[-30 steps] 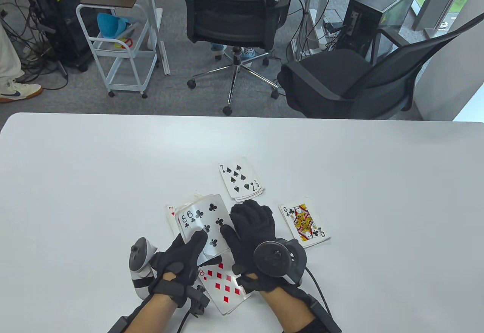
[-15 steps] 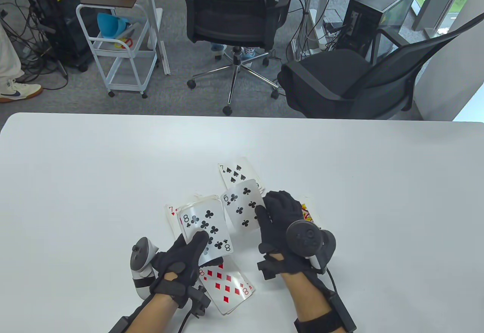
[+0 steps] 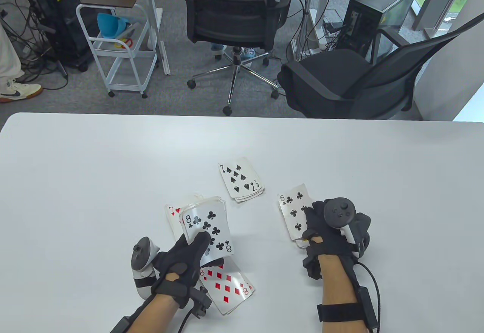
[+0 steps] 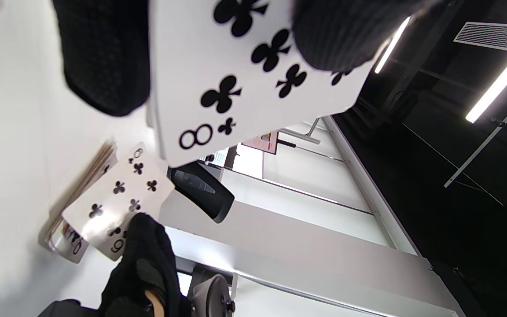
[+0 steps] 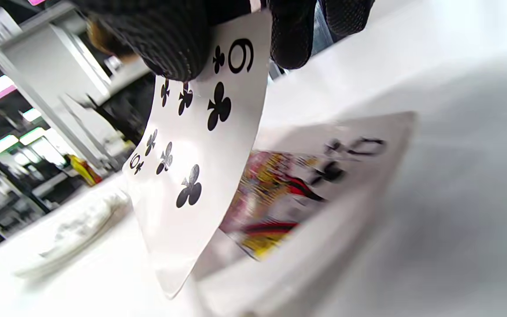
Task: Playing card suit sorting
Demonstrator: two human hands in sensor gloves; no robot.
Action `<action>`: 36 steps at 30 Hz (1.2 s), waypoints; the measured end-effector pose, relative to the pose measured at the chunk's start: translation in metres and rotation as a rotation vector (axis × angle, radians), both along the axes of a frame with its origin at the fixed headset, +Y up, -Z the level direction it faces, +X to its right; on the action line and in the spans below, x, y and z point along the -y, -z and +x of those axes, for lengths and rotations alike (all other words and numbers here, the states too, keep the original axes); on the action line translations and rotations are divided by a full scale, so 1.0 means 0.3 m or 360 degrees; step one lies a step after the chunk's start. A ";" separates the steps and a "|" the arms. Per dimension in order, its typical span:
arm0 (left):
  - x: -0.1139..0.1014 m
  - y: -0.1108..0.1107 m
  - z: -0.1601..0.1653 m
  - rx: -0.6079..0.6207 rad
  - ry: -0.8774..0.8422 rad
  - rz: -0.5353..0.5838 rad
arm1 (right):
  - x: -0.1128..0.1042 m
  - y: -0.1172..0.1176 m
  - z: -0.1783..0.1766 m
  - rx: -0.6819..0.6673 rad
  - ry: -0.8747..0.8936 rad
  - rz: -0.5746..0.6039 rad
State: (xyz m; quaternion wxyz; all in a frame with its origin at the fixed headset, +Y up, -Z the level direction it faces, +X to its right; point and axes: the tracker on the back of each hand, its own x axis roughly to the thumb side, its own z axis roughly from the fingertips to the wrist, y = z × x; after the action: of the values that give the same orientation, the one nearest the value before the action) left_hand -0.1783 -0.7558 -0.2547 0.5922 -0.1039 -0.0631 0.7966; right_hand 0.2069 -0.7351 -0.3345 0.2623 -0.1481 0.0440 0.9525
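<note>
Left hand: your left hand (image 3: 181, 263) is gripping the fanned deck (image 3: 206, 227) face up just above the counter (image 3: 94, 181), thumb lying across the eight of clubs (image 4: 231, 83) on top.
Right hand: your right hand (image 3: 327, 231) is pinching the six of clubs (image 3: 295, 212) by its near end, thumb on the face.
Six of clubs: you are holding it tilted over the clubs pile (image 5: 324, 185), whose top card, the queen of clubs, is showing beneath it in the right wrist view.
Spades pile: it is lying with the seven of spades (image 3: 241, 178) on top, between your two hands and farther from you.
Diamonds pile: the eight of diamonds (image 3: 227, 282) is lying face up just beside your left wrist.
Hearts pile: a red seven (image 3: 172, 215) is peeking out left of the deck.
</note>
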 end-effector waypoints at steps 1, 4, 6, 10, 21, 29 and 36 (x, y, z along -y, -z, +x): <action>-0.001 0.000 -0.001 0.0000 -0.0005 0.0001 | 0.014 0.005 0.002 0.0014 0.0021 -0.0058; -0.001 0.001 -0.004 -0.0003 -0.0006 0.0004 | 0.028 0.011 0.001 0.0085 -0.0253 -0.0079; -0.001 0.000 -0.005 -0.0004 -0.0009 0.0000 | 0.038 0.017 0.000 0.0112 -0.0400 -0.0064; -0.001 0.000 -0.002 0.0007 -0.0010 -0.0001 | 0.040 0.012 -0.023 0.0136 -0.0482 0.0018; 0.000 0.000 -0.003 0.0011 0.0012 -0.0013 | -0.113 -0.090 -0.320 -0.0507 -0.0196 0.0738; 0.005 0.002 -0.021 -0.0024 0.0024 -0.0036 | -0.172 -0.204 -0.528 -0.0911 0.0183 0.0963; 0.004 0.001 -0.015 -0.0022 0.0035 -0.0036 | -0.163 -0.229 -0.559 -0.0945 0.0192 0.0934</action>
State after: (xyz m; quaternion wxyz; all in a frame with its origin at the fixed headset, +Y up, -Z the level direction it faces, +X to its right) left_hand -0.1828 -0.7568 -0.2551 0.6002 -0.1057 -0.0487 0.7913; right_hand 0.0392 -0.6862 -0.2660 0.3246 0.2165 -0.1469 0.9089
